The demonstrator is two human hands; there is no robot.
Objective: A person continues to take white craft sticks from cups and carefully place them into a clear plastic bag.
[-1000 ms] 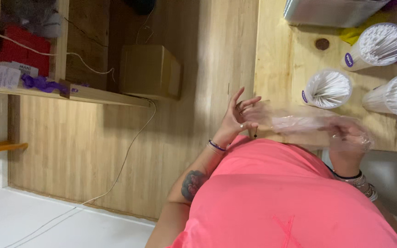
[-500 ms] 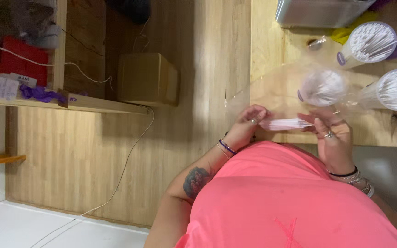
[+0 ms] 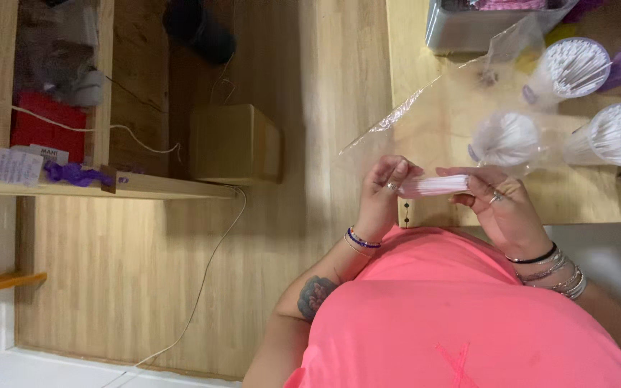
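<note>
Both hands pinch one bundle of thin white sticks [image 3: 434, 186] held level. Left hand [image 3: 386, 192] fingers closed on its left end, right hand [image 3: 501, 205] closed on the right end. Clear plastic bag [image 3: 440, 108] drapes just above the grip. Cups of white sticks [image 3: 576, 68] stand beyond it on the wooden table [image 3: 598, 194].

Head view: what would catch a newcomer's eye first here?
The coral-pink shirt fills the lower right. Above it, the left hand and right hand hold a bundle of thin white sticks between them, with a clear plastic bag rising behind. Cups of white sticks lie on the wooden table at upper right.
</note>
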